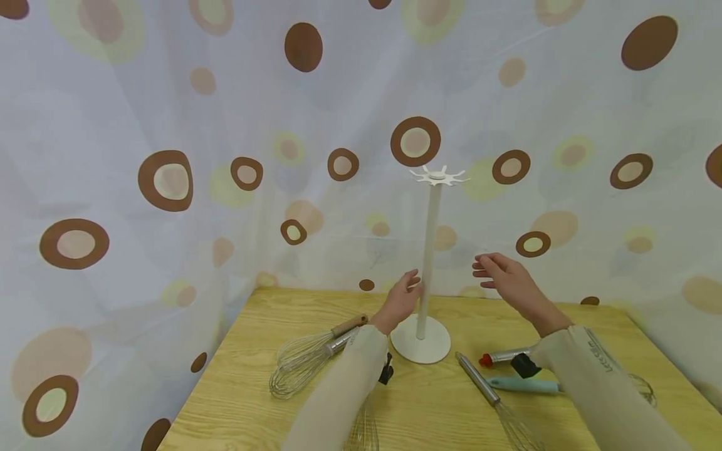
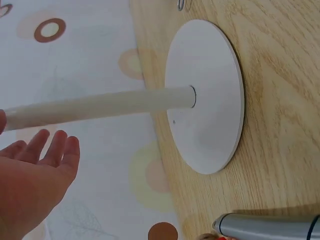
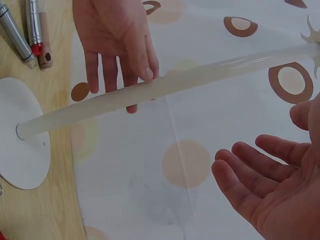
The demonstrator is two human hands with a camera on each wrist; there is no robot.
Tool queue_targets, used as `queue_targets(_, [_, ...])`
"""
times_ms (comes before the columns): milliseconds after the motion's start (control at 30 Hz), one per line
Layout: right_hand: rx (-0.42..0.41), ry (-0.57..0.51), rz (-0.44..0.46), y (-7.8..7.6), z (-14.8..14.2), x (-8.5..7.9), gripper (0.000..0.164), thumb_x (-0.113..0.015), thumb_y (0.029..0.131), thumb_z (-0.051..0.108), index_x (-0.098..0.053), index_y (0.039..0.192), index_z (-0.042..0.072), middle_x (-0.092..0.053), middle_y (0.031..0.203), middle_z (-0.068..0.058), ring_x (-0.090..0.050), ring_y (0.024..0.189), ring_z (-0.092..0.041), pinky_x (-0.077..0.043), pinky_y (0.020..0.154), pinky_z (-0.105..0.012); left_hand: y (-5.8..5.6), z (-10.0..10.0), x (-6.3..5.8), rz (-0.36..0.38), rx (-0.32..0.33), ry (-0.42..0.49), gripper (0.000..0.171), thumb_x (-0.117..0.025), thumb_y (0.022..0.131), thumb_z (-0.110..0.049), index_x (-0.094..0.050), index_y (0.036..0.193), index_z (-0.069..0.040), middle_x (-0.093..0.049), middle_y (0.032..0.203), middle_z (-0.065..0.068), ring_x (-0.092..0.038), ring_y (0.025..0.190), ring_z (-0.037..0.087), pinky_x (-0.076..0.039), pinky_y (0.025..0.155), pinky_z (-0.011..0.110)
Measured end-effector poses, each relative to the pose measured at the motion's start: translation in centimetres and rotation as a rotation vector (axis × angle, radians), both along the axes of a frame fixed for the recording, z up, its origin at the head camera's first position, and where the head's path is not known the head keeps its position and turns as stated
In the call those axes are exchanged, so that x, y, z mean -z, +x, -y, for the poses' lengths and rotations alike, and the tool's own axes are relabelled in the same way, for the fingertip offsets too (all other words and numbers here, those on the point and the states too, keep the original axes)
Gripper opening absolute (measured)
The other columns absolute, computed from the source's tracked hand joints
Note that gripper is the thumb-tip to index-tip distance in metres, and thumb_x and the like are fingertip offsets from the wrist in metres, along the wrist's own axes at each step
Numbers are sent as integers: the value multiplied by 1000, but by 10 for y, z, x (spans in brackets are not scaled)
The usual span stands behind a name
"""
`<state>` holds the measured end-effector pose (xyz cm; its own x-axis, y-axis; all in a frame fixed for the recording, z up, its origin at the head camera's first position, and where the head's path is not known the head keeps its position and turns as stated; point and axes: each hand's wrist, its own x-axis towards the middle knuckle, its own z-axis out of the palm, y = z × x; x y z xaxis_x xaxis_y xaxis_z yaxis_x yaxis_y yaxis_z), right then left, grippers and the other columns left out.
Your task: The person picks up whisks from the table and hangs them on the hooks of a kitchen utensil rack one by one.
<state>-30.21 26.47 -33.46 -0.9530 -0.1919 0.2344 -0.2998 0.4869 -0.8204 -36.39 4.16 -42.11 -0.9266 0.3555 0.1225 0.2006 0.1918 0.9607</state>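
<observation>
A white stand rises from the table, with a round base point(image 1: 407, 347), a slim pole point(image 1: 430, 250) and a ring of hooks point(image 1: 439, 178) on top. My left hand point(image 1: 402, 304) is at the lower half of the pole, fingers loosely bent and thumb apart. Seen in the right wrist view, the fingers of that hand point(image 3: 117, 30) overlap the pole without wrapping it. To the right of the pole, my right hand point(image 1: 516, 288) hovers with relaxed fingers, holding nothing. The right palm point(image 3: 280, 195) faces the pole across a gap.
Left of the base lie a wooden-handled whisk point(image 1: 350, 324) and a metal-handled whisk point(image 1: 338, 344). Another whisk point(image 1: 365, 432) shows beneath the left sleeve. On the right are a metal whisk point(image 1: 478, 378), a red-tipped handle point(image 1: 510, 355) and a light blue handle point(image 1: 524, 384). A dotted curtain hangs behind.
</observation>
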Motion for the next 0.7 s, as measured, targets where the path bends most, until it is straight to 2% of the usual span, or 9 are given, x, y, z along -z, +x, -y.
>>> queue_targets(67, [2, -9, 12, -4, 6, -3, 57, -33, 103, 40, -40, 135, -7, -47, 131, -26, -49, 119, -39, -46, 92, -42, -1, -7, 3, -30, -3, -29, 46, -43, 102, -29, -37, 144, -11, -50, 134, 10, -49, 121, 26, -43, 95, 43])
queue_targets(133, [5, -11, 15, -8, 11, -5, 57, -34, 103, 40, -41, 134, -7, -48, 130, -27, -49, 119, -39, -46, 92, -44, -2, -13, 5, -63, -19, -71, 39, -45, 102, -30, -45, 136, -11, -58, 119, 7, -56, 104, 22, -46, 86, 41])
queue_targets(233, [7, -4, 0, -14, 18, -6, 55, -37, 102, 38, -42, 134, -6, -49, 129, -26, -50, 118, -38, -47, 91, -43, -2, -19, 7, -125, -64, -130, 29, -46, 101, -31, -53, 120, -10, -59, 98, 2, -53, 78, 17, -46, 71, 35])
queue_targets(300, [0, -10, -10, -17, 22, -7, 54, -39, 102, 36, -41, 135, -6, -49, 129, -26, -51, 118, -38, -47, 91, -43, -2, -21, 8, -165, -92, -163, 24, -46, 101, -30, -54, 113, -10, -58, 91, 2, -48, 69, 16, -43, 64, 33])
queue_targets(467, [16, -60, -2, -27, 31, -12, 56, -41, 102, 36, -35, 140, -5, -45, 134, -25, -48, 121, -37, -43, 95, -44, -3, -21, 12, -241, -121, -211, 19, -47, 101, -28, -55, 104, -12, -64, 97, 4, -59, 80, 15, -48, 67, 31])
queue_targets(567, [44, -108, 17, -32, 39, -20, 60, -41, 101, 38, -30, 143, -4, -41, 138, -25, -44, 124, -38, -38, 99, -46, -4, -20, 12, -251, -112, -222, 19, -46, 101, -30, -56, 104, -13, -66, 102, 4, -62, 90, 16, -50, 71, 33])
queue_targets(700, [36, -195, 26, -40, 52, -32, 61, -39, 102, 38, -26, 145, -2, -36, 143, -24, -39, 129, -37, -34, 103, -46, -4, -21, 11, -251, -103, -239, 21, -44, 101, -33, -56, 104, -15, -66, 100, 1, -62, 91, 15, -50, 72, 33])
